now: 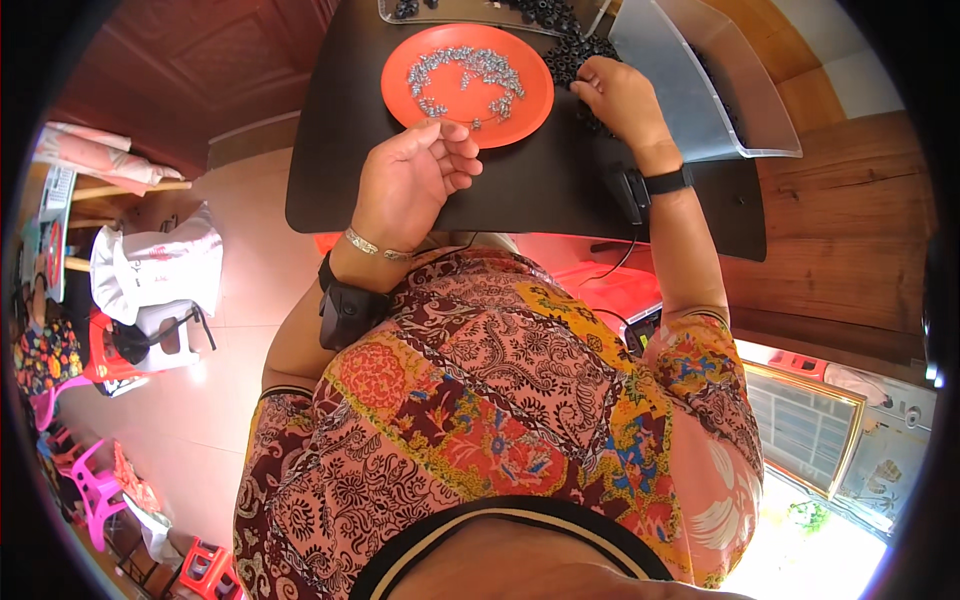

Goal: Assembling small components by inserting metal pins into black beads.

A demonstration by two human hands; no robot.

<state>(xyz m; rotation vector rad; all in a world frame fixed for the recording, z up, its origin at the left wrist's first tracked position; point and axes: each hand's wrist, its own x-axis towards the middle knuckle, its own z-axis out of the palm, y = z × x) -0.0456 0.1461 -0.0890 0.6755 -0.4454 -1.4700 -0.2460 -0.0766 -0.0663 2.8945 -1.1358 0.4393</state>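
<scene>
My left hand (412,178) hovers over the near edge of a round orange-red plate (400,100), palm turned inward. Its fingers are curled with thumb and forefinger together; anything between them is too small to make out. Small silver metal pieces (490,65) lie on the plate in a rough ring. Right of the plate, my right hand (622,100) is at a pile of small black parts (568,58). Its thumb and forefinger are pinched together, and what they hold, if anything, is hidden.
A translucent plastic bin (668,90) lies at the right of the dark table (335,130), with black parts inside. At the far edge is a clear tray (455,17) holding more black parts. A white sack (165,262) and a pink plastic stool (95,485) stand at left.
</scene>
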